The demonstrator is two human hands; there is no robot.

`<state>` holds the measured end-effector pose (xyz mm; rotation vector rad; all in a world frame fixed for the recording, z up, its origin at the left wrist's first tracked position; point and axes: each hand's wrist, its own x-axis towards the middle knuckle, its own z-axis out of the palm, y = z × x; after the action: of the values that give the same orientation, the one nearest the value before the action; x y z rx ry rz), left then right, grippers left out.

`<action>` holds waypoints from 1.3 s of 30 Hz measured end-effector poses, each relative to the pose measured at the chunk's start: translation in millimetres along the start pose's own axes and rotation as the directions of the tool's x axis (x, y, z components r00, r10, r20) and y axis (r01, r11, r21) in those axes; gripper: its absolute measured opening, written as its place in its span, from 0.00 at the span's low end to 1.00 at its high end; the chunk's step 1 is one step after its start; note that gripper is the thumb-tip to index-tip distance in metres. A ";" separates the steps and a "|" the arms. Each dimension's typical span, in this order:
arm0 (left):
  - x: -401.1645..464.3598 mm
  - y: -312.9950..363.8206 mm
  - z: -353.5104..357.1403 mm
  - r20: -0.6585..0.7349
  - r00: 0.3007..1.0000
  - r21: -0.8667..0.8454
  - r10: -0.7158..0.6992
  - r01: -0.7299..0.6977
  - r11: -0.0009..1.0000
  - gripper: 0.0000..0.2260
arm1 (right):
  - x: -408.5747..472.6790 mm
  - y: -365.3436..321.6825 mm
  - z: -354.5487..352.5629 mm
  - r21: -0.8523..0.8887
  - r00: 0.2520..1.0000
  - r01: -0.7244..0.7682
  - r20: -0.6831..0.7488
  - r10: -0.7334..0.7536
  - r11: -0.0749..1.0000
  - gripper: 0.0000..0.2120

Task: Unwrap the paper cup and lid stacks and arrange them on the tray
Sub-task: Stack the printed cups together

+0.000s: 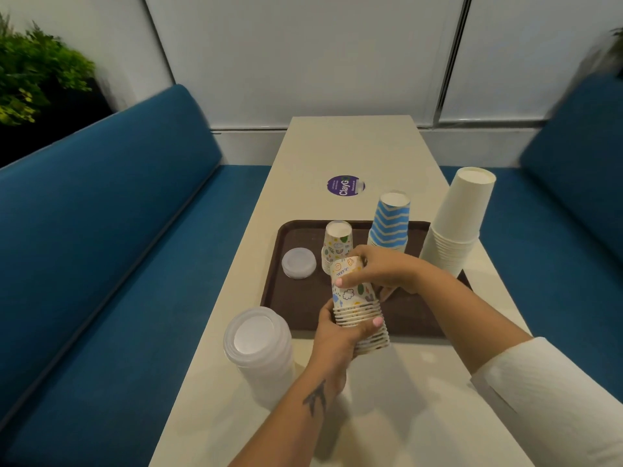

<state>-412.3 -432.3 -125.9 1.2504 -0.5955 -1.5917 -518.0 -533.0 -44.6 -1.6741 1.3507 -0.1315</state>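
The left hand [340, 332] wraps its fingers around the lower rims of a doodle-printed cup stack [359, 308], held upside down and tilted above the near edge of the brown tray [303, 301]. The right hand [381, 269] curls its fingers over the stack's top cup. On the tray stand a shorter doodle stack [337, 241], a blue striped stack [389, 220] and small lids [299, 263]. A white cup stack [455, 220] stands at the tray's right edge. Large lids [258, 345] sit on the table [354, 146].
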 end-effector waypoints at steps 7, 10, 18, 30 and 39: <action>-3.5 -5.4 -2.6 0.013 1.000 0.057 0.017 -0.018 0.998 0.37 | 2.6 -1.0 -10.3 0.177 0.997 0.011 -0.082 0.003 0.984 0.23; -6.9 -6.9 -6.2 0.018 1.000 0.056 0.009 -0.010 0.998 0.33 | 5.8 -7.8 -15.4 0.237 0.993 0.008 -0.116 0.020 0.971 0.24; -3.7 -15.5 -12.0 0.006 1.000 0.019 0.008 -0.008 1.000 0.35 | 25.6 -26.1 -24.5 0.271 0.910 0.190 -0.410 -0.066 0.944 0.24; 0.9 -18.7 -13.4 -0.003 1.000 -0.029 0.021 -0.021 0.999 0.35 | 74.0 -29.7 -12.5 0.020 0.785 0.312 -0.569 -0.246 0.950 0.28; 2.4 -21.2 -15.9 -0.050 0.999 -0.013 0.018 -0.019 1.000 0.31 | 106.8 -4.3 3.0 -0.104 0.878 0.084 -0.463 -0.123 0.991 0.32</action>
<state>-405.9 -423.2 -150.1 1.2675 -0.5632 -1.5424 -472.1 -617.6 -91.2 -1.8581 1.6345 -0.5857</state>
